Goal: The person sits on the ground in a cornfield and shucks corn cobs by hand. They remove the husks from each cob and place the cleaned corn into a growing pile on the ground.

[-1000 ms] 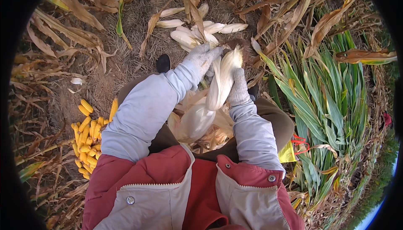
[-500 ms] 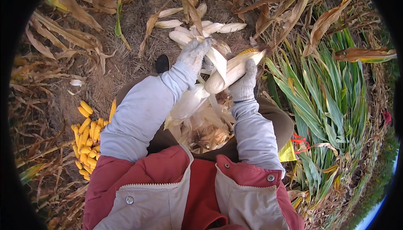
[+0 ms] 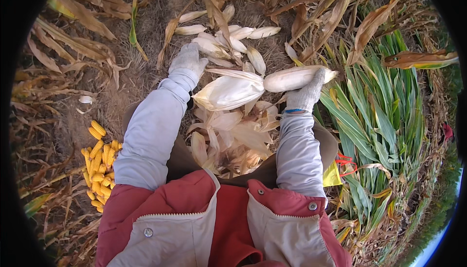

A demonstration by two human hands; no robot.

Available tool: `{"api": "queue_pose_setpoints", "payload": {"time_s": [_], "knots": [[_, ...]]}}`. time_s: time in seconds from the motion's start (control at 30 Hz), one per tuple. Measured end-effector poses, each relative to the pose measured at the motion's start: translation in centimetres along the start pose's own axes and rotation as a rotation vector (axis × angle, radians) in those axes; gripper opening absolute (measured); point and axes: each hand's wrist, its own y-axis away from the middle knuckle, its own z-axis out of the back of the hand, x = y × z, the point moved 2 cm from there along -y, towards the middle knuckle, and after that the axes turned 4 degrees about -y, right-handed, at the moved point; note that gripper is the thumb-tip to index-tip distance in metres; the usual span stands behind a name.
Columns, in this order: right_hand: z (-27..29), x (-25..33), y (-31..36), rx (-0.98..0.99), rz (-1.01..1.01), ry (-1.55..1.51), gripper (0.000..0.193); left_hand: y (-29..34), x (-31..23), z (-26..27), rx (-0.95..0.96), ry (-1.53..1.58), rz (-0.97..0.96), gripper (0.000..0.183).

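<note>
My gloved right hand (image 3: pixel 307 92) is wrapped round an ear of corn (image 3: pixel 289 78), which lies across it with the tip pointing right. Pale inner husk covers the side of the ear that shows; no kernels are visible on it. From its base, peeled corn husk (image 3: pixel 233 92) spreads left in a wide, whitish bundle. My gloved left hand (image 3: pixel 187 61) is closed at the far left end of a husk strip, its fingers curled at the strip's tip. The exact grip is partly hidden.
Beyond my hands lie several unhusked ears (image 3: pixel 214 46). Loose husks (image 3: pixel 238 135) are heaped between my legs. Husked yellow cobs (image 3: pixel 99 165) form a pile at left. Green cut stalks (image 3: pixel 384 116) and a yellow bag with red handles (image 3: pixel 333 174) are on the right.
My left hand has moved left, drawing the husk strip down off the ear. My right hand has shifted right with the ear, and the yellow kernels seen before are out of sight.
</note>
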Motion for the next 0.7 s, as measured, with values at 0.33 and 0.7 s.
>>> {"api": "queue_pose_setpoints", "payload": {"time_s": [0.33, 0.7], "knots": [[0.0, -7.0, 2.6, 0.319, -0.319, -0.026, 0.049, 6.3, -10.2, 0.1, 0.468, 0.413, -0.334, 0.079], [-0.5, -5.9, 4.4, 0.556, -0.420, 0.252, 0.037, 3.7, -8.6, 0.6, 0.731, 0.740, -0.458, 0.060]]}}
